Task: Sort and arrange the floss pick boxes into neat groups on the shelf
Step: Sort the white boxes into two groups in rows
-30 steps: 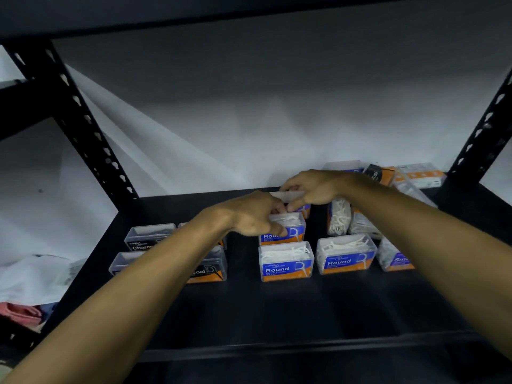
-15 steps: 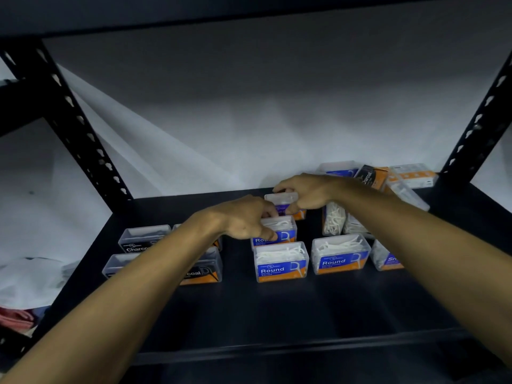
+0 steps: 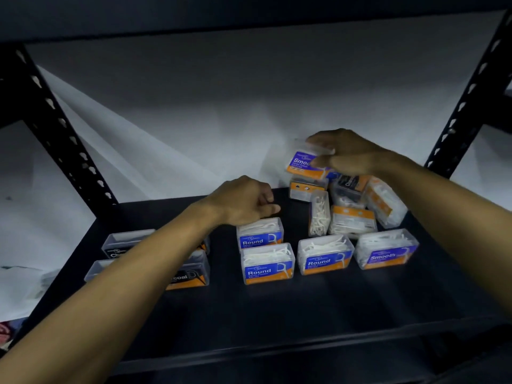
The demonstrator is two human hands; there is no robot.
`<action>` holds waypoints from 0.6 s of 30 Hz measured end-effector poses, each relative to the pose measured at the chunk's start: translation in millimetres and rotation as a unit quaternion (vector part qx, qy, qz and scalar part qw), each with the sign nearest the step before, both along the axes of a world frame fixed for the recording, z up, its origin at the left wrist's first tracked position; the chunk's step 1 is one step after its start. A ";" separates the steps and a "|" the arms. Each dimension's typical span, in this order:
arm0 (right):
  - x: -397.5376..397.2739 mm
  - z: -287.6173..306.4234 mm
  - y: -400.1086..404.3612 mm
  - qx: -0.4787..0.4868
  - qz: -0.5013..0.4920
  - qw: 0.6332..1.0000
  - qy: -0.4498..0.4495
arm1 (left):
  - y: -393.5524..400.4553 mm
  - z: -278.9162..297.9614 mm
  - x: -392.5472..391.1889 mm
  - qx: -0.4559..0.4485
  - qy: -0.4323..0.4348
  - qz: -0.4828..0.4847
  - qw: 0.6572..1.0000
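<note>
My right hand (image 3: pixel 346 153) grips a blue-and-orange "Smooth" floss pick box (image 3: pixel 303 161), lifted above the jumbled pile (image 3: pixel 349 206) at the back right of the black shelf (image 3: pixel 277 314). My left hand (image 3: pixel 243 200) hovers with fingers curled and nothing in it, just behind a "Round" box (image 3: pixel 260 234). Two more "Round" boxes (image 3: pixel 267 263) (image 3: pixel 325 254) stand in front, with another "Smooth" box (image 3: pixel 388 252) to their right. Black charcoal boxes (image 3: pixel 188 270) sit at the left, partly hidden by my left forearm.
Black perforated uprights stand at the left (image 3: pixel 55 128) and right (image 3: pixel 468 98) of the shelf. A white sheet (image 3: pixel 194 106) hangs behind it. Another dark shelf board (image 3: pixel 249 12) runs overhead. The shelf's front edge (image 3: pixel 277 353) crosses the bottom of the view.
My right hand moved right to the back pile and lifted a Smooth box. My left hand let go of the Round box and drew back slightly.
</note>
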State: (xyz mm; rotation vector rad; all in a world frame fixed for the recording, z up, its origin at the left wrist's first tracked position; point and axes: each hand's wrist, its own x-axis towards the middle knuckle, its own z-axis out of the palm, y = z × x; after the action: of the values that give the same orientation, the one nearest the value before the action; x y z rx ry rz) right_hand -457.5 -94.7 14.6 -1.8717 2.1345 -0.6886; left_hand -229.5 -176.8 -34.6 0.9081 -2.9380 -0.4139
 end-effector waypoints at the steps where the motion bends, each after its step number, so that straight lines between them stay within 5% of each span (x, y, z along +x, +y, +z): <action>1: -6.1 1.3 6.8 -0.004 -0.012 1.000 -0.007 | 1.6 -0.5 -9.4 -0.043 -0.008 -0.019 0.999; 10: -63.4 -10.3 71.5 0.021 -0.117 0.993 0.008 | 18.3 -12.6 -96.8 -0.223 -0.109 -0.239 0.939; 18: -76.1 -20.3 103.7 0.037 -0.132 0.990 -0.032 | 10.6 -13.8 -106.6 -0.166 -0.092 -0.257 0.948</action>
State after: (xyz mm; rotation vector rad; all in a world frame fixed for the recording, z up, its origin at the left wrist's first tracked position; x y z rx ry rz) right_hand -533.6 9.0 -5.8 -1.5241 2.3553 -0.6996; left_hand -336.1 -166.2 -48.4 0.1416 -3.2440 0.1710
